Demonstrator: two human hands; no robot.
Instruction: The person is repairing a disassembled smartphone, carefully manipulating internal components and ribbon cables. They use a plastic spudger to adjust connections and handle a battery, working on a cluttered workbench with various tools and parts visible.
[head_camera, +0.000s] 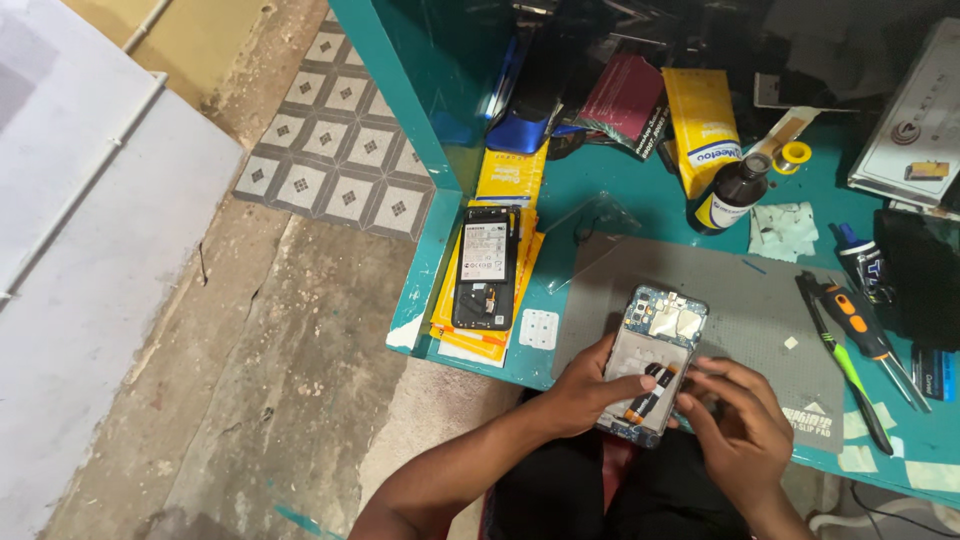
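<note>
From the head camera, the opened phone (655, 362) lies at the near edge of the grey work mat (760, 300), its back cover off and the circuit board and flat cables bare. The left hand (580, 385) wraps its left edge, fingers curled shut around the frame. The right hand (735, 420) pinches at the lower middle by the orange flex cable (650, 385), fingertips closed on something too small to tell. The phone looks light, stiff and fragile; the frame edges seem the safe grip. Further left, a second opened phone (487, 268) rests on yellow packets (505, 250); screwdrivers (860, 340) lie right.
</note>
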